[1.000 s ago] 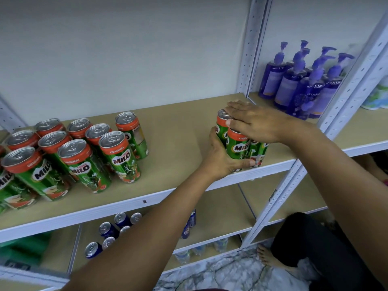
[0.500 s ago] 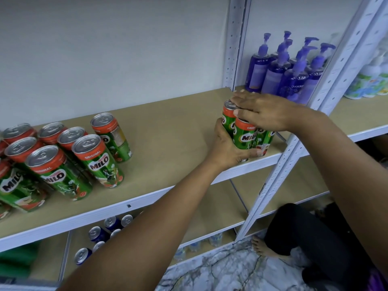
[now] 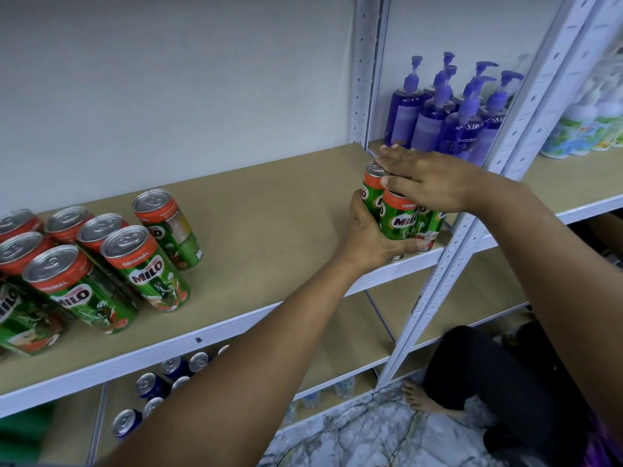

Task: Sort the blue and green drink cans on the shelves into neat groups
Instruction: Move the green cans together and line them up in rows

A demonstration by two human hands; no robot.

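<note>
Both hands clamp "MILO ORIGINAL" cans (image 3: 401, 220) at three o'clock: left hand (image 3: 371, 237) wraps the side, right hand (image 3: 428, 182) presses flat on top.

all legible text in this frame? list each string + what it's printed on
"MILO": held green can, front can of the left group, and its neighbour.
"ORIGINAL": red band of that front can; on the held can it is cut to "ORIGI" by the right hand.
"guardian": front purple pump bottle.
Too blurred to read: other bottle labels, blue cans on the lower shelf, white floral bottles.
</note>
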